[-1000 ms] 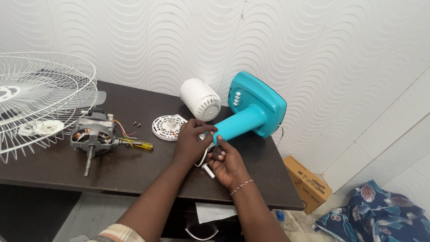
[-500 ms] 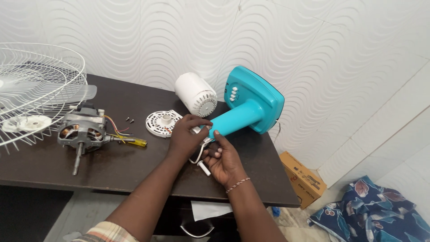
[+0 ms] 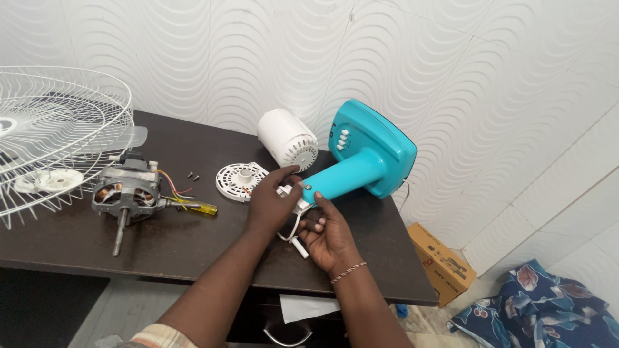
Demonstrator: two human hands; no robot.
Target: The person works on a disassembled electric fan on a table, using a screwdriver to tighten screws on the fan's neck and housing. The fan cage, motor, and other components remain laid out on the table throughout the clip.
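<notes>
Hands meet at the near end of the teal fan stand (image 3: 361, 171), which lies on its side on the dark table (image 3: 193, 238), base toward the far right. Left hand (image 3: 271, 200) has its fingers curled shut round a small white fitting (image 3: 284, 190) at the neck's tip; right hand (image 3: 329, 235) cups beneath, fingers half-bent, touching the white cord (image 3: 298, 241). Motor (image 3: 126, 193), screwdriver (image 3: 193, 206) and white grille (image 3: 58, 135) lie left.

Turquoise fan stand (image 3: 361, 169) with white buttons, white motor cover (image 3: 287, 138), white wire guard (image 3: 51, 132), dark brown table (image 3: 180, 238), yellow-handled screwdriver (image 3: 193, 206), grey motor (image 3: 126, 191) with copper windings, white wavy-patterned wall (image 3: 258, 58), blue floral cloth (image 3: 548, 309), brown cardboard box (image 3: 442, 264)
</notes>
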